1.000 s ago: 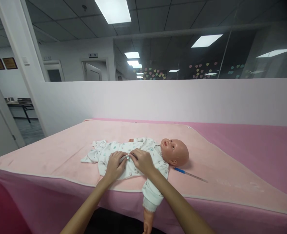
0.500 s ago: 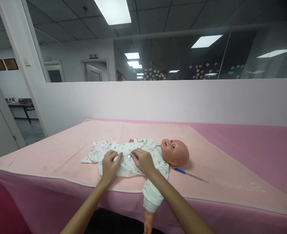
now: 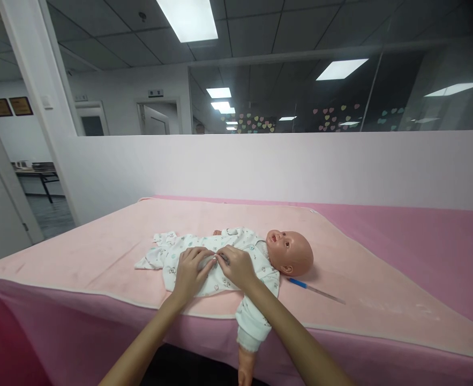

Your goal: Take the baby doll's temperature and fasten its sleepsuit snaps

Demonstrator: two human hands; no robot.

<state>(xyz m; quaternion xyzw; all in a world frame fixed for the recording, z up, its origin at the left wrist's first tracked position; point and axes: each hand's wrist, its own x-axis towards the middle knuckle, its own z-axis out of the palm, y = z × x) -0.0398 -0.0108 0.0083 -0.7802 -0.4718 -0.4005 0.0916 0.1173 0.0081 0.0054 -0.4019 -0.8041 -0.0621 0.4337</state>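
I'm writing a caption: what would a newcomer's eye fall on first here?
Probably the bald plastic baby doll in white patterned clothes, lying mid-picture on the peach cloth. The left hand and right hand touch the clothes' front. Beside the doll lies a thin blue-ended stick.

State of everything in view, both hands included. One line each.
Left hand: fingers on garment front, grip unclear
Right hand: fingers bent at garment front, grip unclear
Garment: on doll, closure partly hidden by hands
Doll: on its back, near arm over the edge
Blue-ended stick: lying flat
Pink blanket: spread out, lightly creased
Ceiling light: lit
Far door: open
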